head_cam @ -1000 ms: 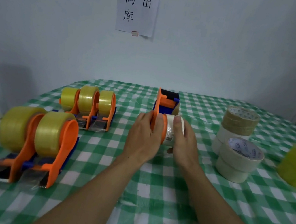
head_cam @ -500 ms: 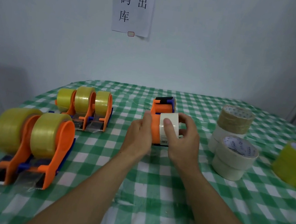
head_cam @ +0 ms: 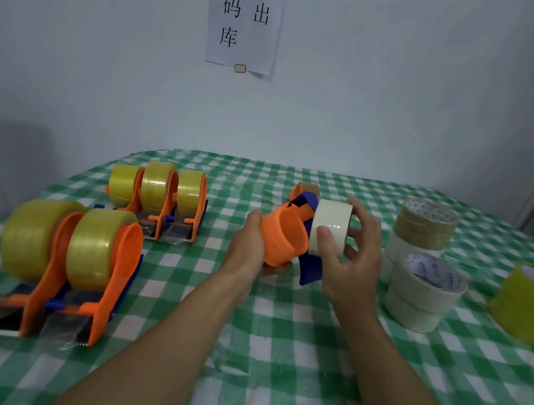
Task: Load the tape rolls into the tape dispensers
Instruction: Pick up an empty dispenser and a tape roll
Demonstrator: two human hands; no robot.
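right hand (head_cam: 354, 267) holds roll (head_cam: 331, 224), seemingly against dispenser (head_cam: 283, 236).

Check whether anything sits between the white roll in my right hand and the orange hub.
Nothing visible does: the white roll, gripped by the right hand, sits right at the orange hub in the left hand.

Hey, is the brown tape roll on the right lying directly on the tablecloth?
No, the brown tape roll sits on top of a white tape roll, not on the tablecloth.
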